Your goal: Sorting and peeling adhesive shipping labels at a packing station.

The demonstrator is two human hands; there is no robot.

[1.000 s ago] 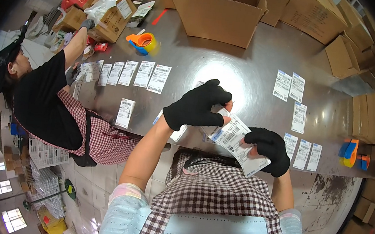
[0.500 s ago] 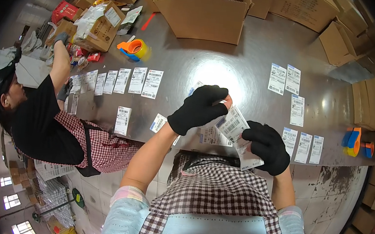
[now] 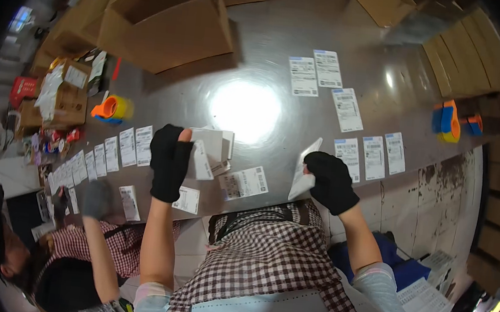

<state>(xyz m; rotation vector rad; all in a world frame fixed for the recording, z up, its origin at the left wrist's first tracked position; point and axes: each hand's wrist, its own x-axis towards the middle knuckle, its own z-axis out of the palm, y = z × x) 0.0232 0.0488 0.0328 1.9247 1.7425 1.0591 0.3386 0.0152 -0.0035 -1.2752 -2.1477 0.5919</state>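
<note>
My right hand (image 3: 331, 183), in a black fingerless glove, grips a white shipping label (image 3: 304, 171) seen nearly edge-on, close to the table's front edge. Whether it is one sheet or several, I cannot tell. My left hand (image 3: 170, 163), gloved alike with a bare thumb tip, is closed at the edge of a tilted shipping label (image 3: 203, 162). Behind that label lies a loose pile of white labels (image 3: 215, 143). A printed label (image 3: 243, 183) rests on the table between my hands, and another label (image 3: 187, 200) sits near the front edge beside my left wrist.
Labels (image 3: 373, 157) lie in a row beyond my right hand, with more labels (image 3: 329, 69) farther back. Another row (image 3: 110, 153) runs left toward a co-worker's blurred gloved hand (image 3: 98, 200). Tape dispensers stand left (image 3: 113, 108) and right (image 3: 447, 120). An open carton (image 3: 171, 32) stands at the back.
My hands have moved apart: the right has gone rightward with a label, and the left is beside the pile. The view has turned, shifting the table's things leftward. The co-worker's arm has moved.
</note>
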